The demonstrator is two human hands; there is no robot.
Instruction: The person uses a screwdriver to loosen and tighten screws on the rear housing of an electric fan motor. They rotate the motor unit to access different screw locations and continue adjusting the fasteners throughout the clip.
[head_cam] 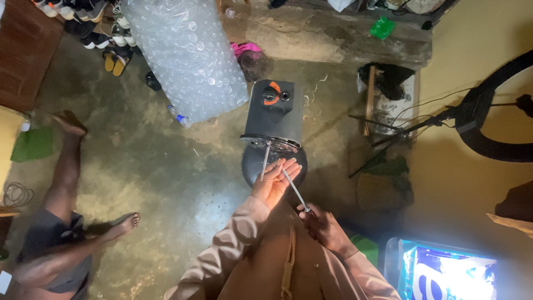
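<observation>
two hands meet over a dark fan body standing on the concrete floor. the left hand lies open, palm up, fingers spread against a thin metal rod rising from the fan's chrome ring. the right hand is closed around the lower end of a second slim rod, which slants across the left palm. nearby lies a big bag of clear plastic bottles; another person's bare legs stretch out well apart.
</observation>
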